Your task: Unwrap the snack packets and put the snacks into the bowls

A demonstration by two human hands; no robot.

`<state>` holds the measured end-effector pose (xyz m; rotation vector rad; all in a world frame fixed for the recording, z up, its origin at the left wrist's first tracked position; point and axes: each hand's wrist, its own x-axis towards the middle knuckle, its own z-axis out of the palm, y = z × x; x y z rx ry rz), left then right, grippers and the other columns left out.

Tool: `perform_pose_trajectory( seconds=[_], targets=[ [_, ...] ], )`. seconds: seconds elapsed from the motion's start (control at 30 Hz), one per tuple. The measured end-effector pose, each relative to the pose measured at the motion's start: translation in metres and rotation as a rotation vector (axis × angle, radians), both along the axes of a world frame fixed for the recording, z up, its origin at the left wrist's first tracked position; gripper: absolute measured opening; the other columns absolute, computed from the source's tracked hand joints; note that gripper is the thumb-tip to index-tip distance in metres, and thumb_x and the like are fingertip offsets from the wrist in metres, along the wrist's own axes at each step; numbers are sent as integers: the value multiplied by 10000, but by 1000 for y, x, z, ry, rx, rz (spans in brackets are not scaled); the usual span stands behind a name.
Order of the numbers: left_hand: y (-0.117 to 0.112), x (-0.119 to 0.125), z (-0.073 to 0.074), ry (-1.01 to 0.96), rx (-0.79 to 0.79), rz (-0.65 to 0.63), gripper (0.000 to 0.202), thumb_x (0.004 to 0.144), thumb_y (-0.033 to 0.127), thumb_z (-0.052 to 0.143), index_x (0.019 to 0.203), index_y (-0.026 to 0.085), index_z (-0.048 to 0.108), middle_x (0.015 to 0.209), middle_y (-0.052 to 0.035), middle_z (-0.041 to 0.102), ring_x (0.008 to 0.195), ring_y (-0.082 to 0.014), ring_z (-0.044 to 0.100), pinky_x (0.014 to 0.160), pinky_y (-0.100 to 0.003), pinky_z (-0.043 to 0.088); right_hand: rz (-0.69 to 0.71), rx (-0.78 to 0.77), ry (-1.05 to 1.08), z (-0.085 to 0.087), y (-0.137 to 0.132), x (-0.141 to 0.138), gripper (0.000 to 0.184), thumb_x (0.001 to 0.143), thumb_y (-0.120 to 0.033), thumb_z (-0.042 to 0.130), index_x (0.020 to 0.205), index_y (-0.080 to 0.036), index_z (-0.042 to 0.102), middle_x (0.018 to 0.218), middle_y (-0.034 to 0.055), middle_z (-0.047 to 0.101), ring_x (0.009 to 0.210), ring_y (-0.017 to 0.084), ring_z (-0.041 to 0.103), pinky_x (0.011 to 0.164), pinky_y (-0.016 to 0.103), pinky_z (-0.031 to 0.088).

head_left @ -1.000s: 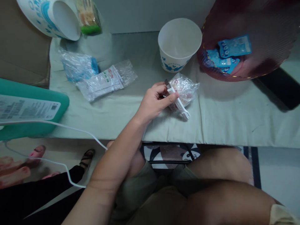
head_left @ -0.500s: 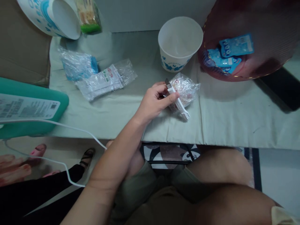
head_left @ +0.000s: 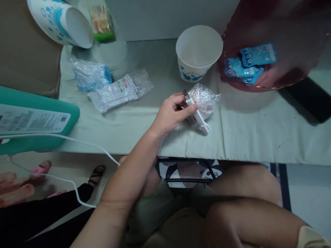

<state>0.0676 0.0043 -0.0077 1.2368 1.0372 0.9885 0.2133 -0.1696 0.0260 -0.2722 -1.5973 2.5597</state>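
My left hand (head_left: 174, 112) reaches in from the lower left, its thumb and fingers closed around a slim white utility knife (head_left: 198, 115). The knife's dark metal end points up and away, and its slotted white end points toward the table's front edge. Directly behind and under the knife sits a crinkled clear plastic bag (head_left: 205, 98) with something reddish and pale inside; its contents are hard to make out. Just beyond the bag stands a white paper bucket (head_left: 199, 48) with blue print, upright. My right arm shows at the lower right, but its hand is out of sight.
Plastic-wrapped packets (head_left: 113, 91) lie left of my hand. A green container (head_left: 38, 120), a tipped paper bucket (head_left: 54, 20) and a snack pack (head_left: 102, 24) are farther left. A dark red bowl (head_left: 297, 51) holds blue sachets (head_left: 258, 55). A white cable (head_left: 85, 144) hangs near my forearm.
The view has shifted slightly, so most things sit a little lower and to the right. My left hand keeps its grip on the utility knife. The right forearm has shifted a little.
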Motion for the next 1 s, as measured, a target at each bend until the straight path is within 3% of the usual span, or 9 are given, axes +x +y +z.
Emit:
perform_pose_trajectory(
  seconds=[0.07, 0.13, 0.23, 0.3, 0.4, 0.47, 0.6, 0.8, 1.0],
  targets=[
    [0, 0, -1, 17, 13, 3, 446, 729, 631, 844, 719, 203, 719, 870, -49, 623, 952, -214, 587, 884, -363, 498, -126, 76, -2, 3, 15, 10, 287, 960, -448, 692, 1120, -210, 683, 1093, 55, 703, 973, 182, 683, 833, 331, 577],
    [1, -1, -2, 42, 33, 10, 470, 733, 649, 830, 710, 195, 710, 889, -54, 625, 961, -211, 588, 907, -361, 493, -392, 215, -41, 6, 34, 23, 176, 963, -400, 681, 983, -227, 658, 900, 16, 677, 838, 152, 645, 750, 299, 521],
    [0, -2, -3, 78, 68, 20, 466, 737, 638, 826, 760, 183, 726, 974, -70, 640, 995, -206, 598, 947, -352, 496, -1142, 752, -273, 0, 68, 37, 82, 947, -233, 647, 895, -255, 587, 773, -11, 619, 729, 152, 587, 695, 318, 466],
    [-1, -3, -4, 92, 82, 17, 437, 743, 597, 830, 834, 178, 746, 1056, -84, 645, 1017, -202, 607, 951, -341, 511, -1397, 1097, -505, -14, 91, 40, 140, 870, -255, 716, 920, -262, 586, 817, 7, 638, 764, 188, 599, 718, 352, 479],
    [-3, -6, -4, 101, 83, -7, 367, 734, 458, 840, 954, 179, 748, 1222, -104, 616, 1031, -196, 623, 903, -315, 544, -1306, 1224, -679, -41, 119, 37, 267, 805, -354, 748, 1010, -256, 609, 945, 47, 675, 845, 226, 617, 749, 378, 505],
    [-3, -8, -5, 118, 95, -19, 347, 711, 330, 817, 1018, 190, 735, 1309, -108, 577, 1045, -196, 629, 883, -304, 555, -1263, 1230, -703, -52, 129, 33, 155, 832, -322, 693, 949, -251, 621, 903, 39, 676, 820, 211, 609, 741, 356, 494],
    [-1, -14, -6, 181, 135, 7, 305, 696, 200, 709, 1000, 206, 722, 1256, -95, 595, 1094, -217, 616, 894, -317, 552, -1322, 1214, -647, -55, 135, 31, 47, 857, -259, 615, 881, -236, 648, 821, 23, 672, 731, 177, 588, 698, 324, 460],
    [1, -18, -7, 187, 245, 89, 161, 874, 387, 690, 942, 242, 700, 1079, -62, 628, 1124, -231, 579, 980, -367, 502, -1476, 926, -529, -55, 136, 45, 204, 961, -288, 472, 953, -228, 667, 672, -18, 573, 630, 161, 540, 644, 310, 420],
    [-2, -11, -18, 102, 189, 202, 548, 852, 521, 770, 1295, 364, 489, 1061, -15, 588, 864, -154, 589, 839, -325, 517, -1468, 844, -510, -59, 134, 45, 299, 1004, -400, 444, 939, -232, 683, 710, 5, 553, 642, 165, 543, 584, 298, 408]
  ],
)
